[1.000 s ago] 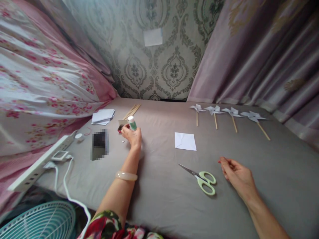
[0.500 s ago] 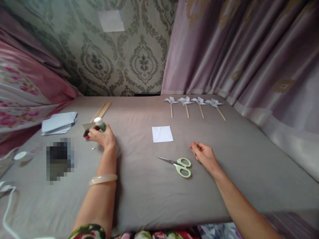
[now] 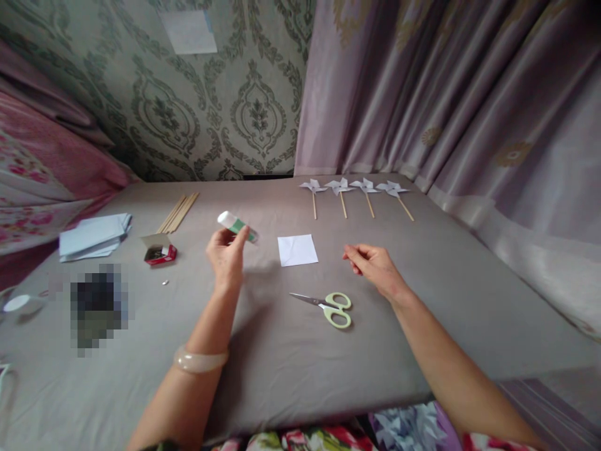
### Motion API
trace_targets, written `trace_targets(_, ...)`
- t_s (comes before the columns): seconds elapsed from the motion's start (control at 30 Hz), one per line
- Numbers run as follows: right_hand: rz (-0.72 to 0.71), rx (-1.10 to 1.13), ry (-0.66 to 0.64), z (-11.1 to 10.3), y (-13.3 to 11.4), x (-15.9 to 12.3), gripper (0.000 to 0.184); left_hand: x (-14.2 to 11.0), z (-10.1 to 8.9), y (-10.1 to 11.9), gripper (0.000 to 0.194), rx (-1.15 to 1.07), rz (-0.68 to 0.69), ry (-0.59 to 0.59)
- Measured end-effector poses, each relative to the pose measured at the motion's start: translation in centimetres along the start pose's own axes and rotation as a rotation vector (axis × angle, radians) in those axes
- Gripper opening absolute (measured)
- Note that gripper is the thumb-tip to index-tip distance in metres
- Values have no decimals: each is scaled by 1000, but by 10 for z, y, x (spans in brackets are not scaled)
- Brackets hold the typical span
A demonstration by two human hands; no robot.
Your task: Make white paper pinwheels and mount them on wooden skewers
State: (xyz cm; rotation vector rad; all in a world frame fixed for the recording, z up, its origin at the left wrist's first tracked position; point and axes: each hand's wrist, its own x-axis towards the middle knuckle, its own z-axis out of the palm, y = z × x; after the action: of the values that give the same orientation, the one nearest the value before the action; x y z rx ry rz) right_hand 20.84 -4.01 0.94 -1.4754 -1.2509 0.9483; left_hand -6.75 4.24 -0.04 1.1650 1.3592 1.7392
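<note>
My left hand (image 3: 226, 255) is raised over the grey cloth and grips a green and white glue stick (image 3: 236, 225) that lies tilted across its fingertips. To its right lies a white square of paper (image 3: 297, 250). My right hand (image 3: 370, 266) hovers beyond that paper with its fingers curled loosely and nothing visible in them. Pale green scissors (image 3: 328, 307) rest on the cloth between my two forearms.
A small red box with an open flap (image 3: 159, 252) and a tiny metal piece (image 3: 164, 282) lie at the left. Wooden sticks (image 3: 178, 212), a stack of white paper (image 3: 94, 233) and several paper pinwheels (image 3: 354, 188) sit further back. Curtains hang at right.
My left hand lifted the glue stick away from the red box and carried it right, toward the paper square. My right hand rose slightly. The view swung further right.
</note>
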Motion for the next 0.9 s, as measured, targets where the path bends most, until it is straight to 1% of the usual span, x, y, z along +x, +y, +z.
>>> trace_targets(0.03,-51,14,-2,2,-9,6,47,-13,13,7,33,-90,-40,-49)
trace_targets(0.07,-102,35,-2,4,-17,11,44,-25,24,14,33,-149,-82,-132)
trace_targets(0.1,-153,61,0,6,-25,17,41,-37,35,20,32,-187,-118,-189)
trace_targets(0.17,-205,104,-20,13,-38,25,37,-55,49,28,32,-214,-174,-253)
trace_targets(0.2,-214,116,-61,17,-42,28,35,-61,54,30,31,-214,-193,-268)
trace_targets(0.27,-204,132,-188,28,-43,32,34,-68,58,29,31,-205,-231,-281)
trace_targets(0.33,-156,131,-333,39,-36,34,37,-70,59,24,32,-209,-264,-286)
trace_targets(0.37,-141,124,-376,45,-31,34,38,-70,59,21,33,-214,-279,-288)
trace_targets(0.47,-110,93,-396,55,-18,37,38,-68,58,15,35,-225,-311,-312)
trace_targets(0.53,-95,105,-402,55,-16,40,36,-66,57,10,35,-207,-296,-365)
trace_targets(0.6,-73,140,-395,50,-19,45,33,-62,54,5,34,-125,-229,-419)
trace_targets(0.63,-57,154,-372,45,-22,48,32,-59,51,1,32,-40,-171,-431)
trace_targets(0.7,-22,157,-279,36,-30,54,32,-54,42,-6,29,218,-9,-417)
trace_targets(0.77,9,160,-212,27,-38,60,35,-49,32,-12,22,481,187,-421)
trace_targets(0.83,17,190,-190,23,-43,65,37,-47,24,-17,19,643,328,-473)
trace_targets(0.9,10,212,-160,23,-44,67,37,-48,20,-20,20,735,402,-547)
